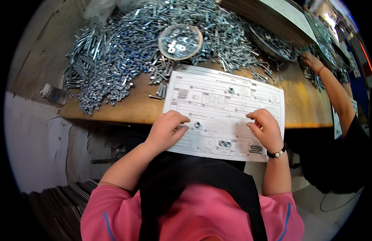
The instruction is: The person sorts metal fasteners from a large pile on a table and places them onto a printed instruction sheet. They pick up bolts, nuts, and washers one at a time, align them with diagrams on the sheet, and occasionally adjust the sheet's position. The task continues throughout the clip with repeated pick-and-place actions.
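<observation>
A white printed sheet (pixel 218 105) lies across the table's front edge, beneath both of my hands. My left hand (pixel 166 130) rests over the sheet's left side, thumb and forefinger apart with nothing visible between them. Just right of those fingertips sits a metal nut (pixel 197 125). On the sheet's right side, my right hand (pixel 266 127) has its thumb and forefinger parted, also with nothing visible in them. Below it lie several bolts (pixel 255 149) side by side. Small round metal pieces (pixel 224 143) sit left of the bolts. Near the sheet's top is another small metal piece (pixel 231 90).
Loose bolts (pixel 129 28) and a heap of nuts (pixel 107 82) cover the back and left of the table (pixel 141 110). A round tub (pixel 158 44), a metal bowl (pixel 274 52) and stacked cardboard (pixel 270 20) stand behind. A co-worker's hand (pixel 312 62) reaches in at right.
</observation>
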`<state>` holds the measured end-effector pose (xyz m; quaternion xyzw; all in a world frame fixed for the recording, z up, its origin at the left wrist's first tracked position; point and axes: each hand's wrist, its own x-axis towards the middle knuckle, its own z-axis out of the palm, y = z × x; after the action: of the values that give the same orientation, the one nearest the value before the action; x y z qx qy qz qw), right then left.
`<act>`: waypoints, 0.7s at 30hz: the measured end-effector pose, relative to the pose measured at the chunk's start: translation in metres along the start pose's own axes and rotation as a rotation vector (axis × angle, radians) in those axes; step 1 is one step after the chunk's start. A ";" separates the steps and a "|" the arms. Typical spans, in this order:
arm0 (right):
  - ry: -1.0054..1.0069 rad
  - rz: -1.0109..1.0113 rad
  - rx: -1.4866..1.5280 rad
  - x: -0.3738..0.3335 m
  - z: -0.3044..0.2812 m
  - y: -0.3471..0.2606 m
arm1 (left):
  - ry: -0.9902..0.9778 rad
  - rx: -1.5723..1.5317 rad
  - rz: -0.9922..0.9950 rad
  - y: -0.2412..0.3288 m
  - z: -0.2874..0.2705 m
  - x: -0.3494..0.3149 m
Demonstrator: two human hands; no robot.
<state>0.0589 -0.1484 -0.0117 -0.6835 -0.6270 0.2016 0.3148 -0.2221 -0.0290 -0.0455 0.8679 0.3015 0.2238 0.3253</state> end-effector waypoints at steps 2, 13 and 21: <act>-0.039 -0.063 0.019 0.009 0.008 -0.005 | 0.046 0.008 -0.079 -0.016 -0.013 -0.005; -0.168 -0.400 -0.139 0.111 0.111 -0.047 | 0.180 0.453 -0.018 -0.094 -0.041 0.023; -0.165 -0.512 -0.197 0.152 0.152 -0.069 | 0.212 0.475 -0.060 -0.112 -0.046 0.013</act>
<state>-0.0728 0.0290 -0.0558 -0.5116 -0.8191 0.1087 0.2357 -0.2814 0.0672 -0.0897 0.8823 0.4036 0.2267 0.0852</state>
